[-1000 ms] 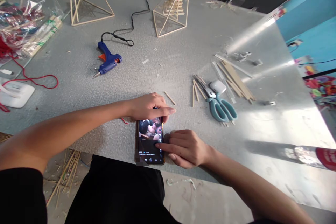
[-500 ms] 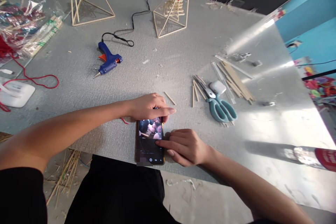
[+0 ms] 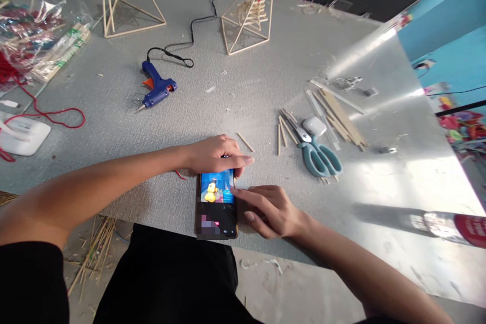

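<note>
A smartphone (image 3: 217, 216) lies face up at the table's front edge, its lit screen showing a yellow figure on blue. My left hand (image 3: 214, 154) is draped over the phone's top end, with the fingers bent round it and the thumb pointing right. From the right, my right hand (image 3: 271, 210) reaches in with nothing in it. Its index finger is stretched to the screen's right side, the thumb stands apart, and the other fingers are curled. A short wooden stick (image 3: 245, 142) lies just beyond my left hand.
A blue glue gun (image 3: 157, 86) with a black cord lies ahead. Two stick pyramids (image 3: 246, 33) (image 3: 132, 23) stand farther back. Teal-handled scissors (image 3: 317, 154), a white case (image 3: 315, 125) and wooden strips (image 3: 339, 116) are to the right. Bagged materials (image 3: 34, 35) and red yarn (image 3: 56, 113) lie left.
The picture on the phone screen has switched from a dark pinkish scene to a yellow figure on blue. My right index finger has slid up the screen. The left hand stays put.
</note>
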The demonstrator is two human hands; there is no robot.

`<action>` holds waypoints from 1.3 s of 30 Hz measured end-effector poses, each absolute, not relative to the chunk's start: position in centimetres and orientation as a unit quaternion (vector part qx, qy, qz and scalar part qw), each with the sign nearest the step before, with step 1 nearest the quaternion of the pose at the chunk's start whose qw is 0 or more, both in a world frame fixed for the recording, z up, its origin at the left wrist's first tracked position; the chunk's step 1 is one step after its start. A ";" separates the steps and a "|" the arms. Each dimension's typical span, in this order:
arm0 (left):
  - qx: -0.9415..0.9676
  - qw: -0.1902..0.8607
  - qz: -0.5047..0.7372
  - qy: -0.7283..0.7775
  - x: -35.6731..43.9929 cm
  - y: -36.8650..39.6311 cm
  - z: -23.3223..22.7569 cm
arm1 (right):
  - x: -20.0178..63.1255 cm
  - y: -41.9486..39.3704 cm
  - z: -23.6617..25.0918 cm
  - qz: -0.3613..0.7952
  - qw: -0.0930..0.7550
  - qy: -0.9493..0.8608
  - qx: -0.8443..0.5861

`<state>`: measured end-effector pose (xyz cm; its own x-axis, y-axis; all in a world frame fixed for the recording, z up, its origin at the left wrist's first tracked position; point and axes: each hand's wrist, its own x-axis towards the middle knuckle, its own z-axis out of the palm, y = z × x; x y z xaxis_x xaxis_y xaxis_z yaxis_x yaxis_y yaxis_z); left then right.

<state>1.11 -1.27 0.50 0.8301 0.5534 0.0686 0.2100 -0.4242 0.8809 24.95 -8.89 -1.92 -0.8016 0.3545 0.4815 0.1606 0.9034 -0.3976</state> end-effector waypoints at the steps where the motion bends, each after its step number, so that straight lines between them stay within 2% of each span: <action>1: 0.825 0.485 0.178 0.230 1.1 -1.3 0.5 | 25.0 -8.9 -1.9 0.177 0.290 -0.929 -0.147; 6: 0.824 0.485 0.181 0.232 1.1 -1.2 0.4 | 25.3 -9.1 -2.4 0.193 0.308 -0.912 -0.190; 19: 0.832 0.465 0.189 0.234 1.1 -1.2 0.3 | 25.7 -9.2 -2.9 0.196 0.285 -0.911 -0.223; 27: 0.834 0.465 0.185 0.232 1.1 -1.3 0.6 | 25.3 -8.8 -2.3 0.158 0.227 -0.951 -0.138; 32: 0.830 0.471 0.186 0.232 1.2 -1.3 0.6 | 24.8 -9.0 -2.1 0.149 0.243 -0.932 -0.225; 39: 0.835 0.460 0.185 0.237 1.1 -1.2 0.3 | 24.9 -9.2 -1.9 0.169 0.269 -0.912 -0.259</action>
<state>1.11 -1.21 0.26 0.8190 0.5664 0.0920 0.2253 -0.4649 0.8562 24.93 -9.23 -1.95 -0.7206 0.5635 0.4039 0.3815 0.8088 -0.4476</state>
